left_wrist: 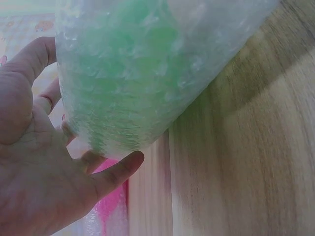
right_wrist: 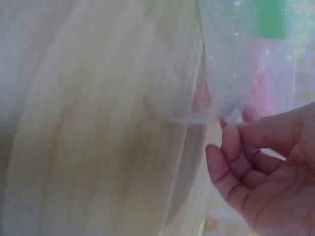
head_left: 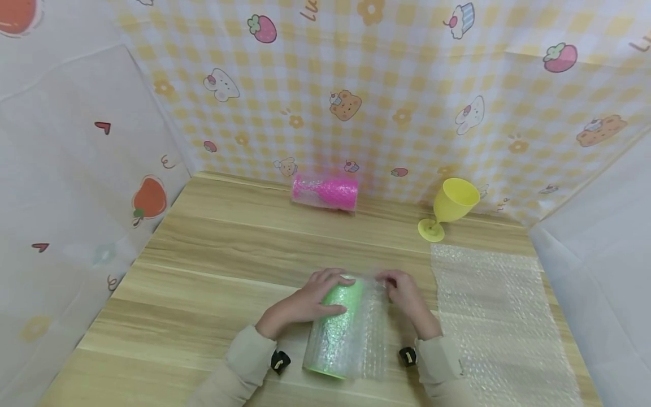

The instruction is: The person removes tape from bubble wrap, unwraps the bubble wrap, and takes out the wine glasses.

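Note:
A green cup (head_left: 339,316) lies on its side inside clear bubble wrap (head_left: 373,339), on the wooden table in front of me. My left hand (head_left: 315,297) holds the roll near its far end, thumb and fingers spread round the wrapped cup. In the left wrist view, that hand's fingers curve against the bubble wrap (left_wrist: 118,98), the green showing blurred through it. My right hand (head_left: 404,294) pinches the loose far corner of the wrap, right of the cup. Thumb and index finger meet at the wrap's edge in the right wrist view, the other fingers (right_wrist: 224,177) loosely bent.
A pink goblet (head_left: 338,193) in bubble wrap lies at the table's back edge. The yellow goblet (head_left: 452,203) stands upright, unwrapped, at the back right. Another sheet of bubble wrap (head_left: 498,316) lies flat on the right side. Patterned cloth (head_left: 315,130) hangs behind the table.

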{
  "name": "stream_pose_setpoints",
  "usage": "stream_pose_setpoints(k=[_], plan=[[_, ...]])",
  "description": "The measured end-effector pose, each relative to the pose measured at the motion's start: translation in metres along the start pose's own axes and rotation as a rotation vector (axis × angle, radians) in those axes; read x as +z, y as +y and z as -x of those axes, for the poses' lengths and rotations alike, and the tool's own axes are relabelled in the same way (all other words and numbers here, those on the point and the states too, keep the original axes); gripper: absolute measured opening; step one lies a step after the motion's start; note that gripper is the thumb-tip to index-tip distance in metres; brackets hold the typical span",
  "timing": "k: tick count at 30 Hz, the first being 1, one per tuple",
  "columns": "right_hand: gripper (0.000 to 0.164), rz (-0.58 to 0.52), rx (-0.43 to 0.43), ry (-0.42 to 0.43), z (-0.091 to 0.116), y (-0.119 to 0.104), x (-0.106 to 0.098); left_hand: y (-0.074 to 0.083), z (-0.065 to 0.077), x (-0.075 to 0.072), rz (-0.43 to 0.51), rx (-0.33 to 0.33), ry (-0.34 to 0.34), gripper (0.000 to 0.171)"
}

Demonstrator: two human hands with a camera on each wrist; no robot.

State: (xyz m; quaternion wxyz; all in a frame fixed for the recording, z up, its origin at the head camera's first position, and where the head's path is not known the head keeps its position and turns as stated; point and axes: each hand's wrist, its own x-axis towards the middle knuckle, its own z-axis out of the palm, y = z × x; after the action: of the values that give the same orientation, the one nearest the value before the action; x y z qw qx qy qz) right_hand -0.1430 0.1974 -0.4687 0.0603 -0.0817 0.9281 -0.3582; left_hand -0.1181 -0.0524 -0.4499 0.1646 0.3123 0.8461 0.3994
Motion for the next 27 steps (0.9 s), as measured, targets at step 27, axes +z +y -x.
stream_pose_setpoints(k=[27], plan=[[0.026, 0.025, -0.131, -0.086, -0.004, -0.030, -0.006, 0.007, -0.003, 0.004, -0.020, -0.026, -0.011, 0.053]])
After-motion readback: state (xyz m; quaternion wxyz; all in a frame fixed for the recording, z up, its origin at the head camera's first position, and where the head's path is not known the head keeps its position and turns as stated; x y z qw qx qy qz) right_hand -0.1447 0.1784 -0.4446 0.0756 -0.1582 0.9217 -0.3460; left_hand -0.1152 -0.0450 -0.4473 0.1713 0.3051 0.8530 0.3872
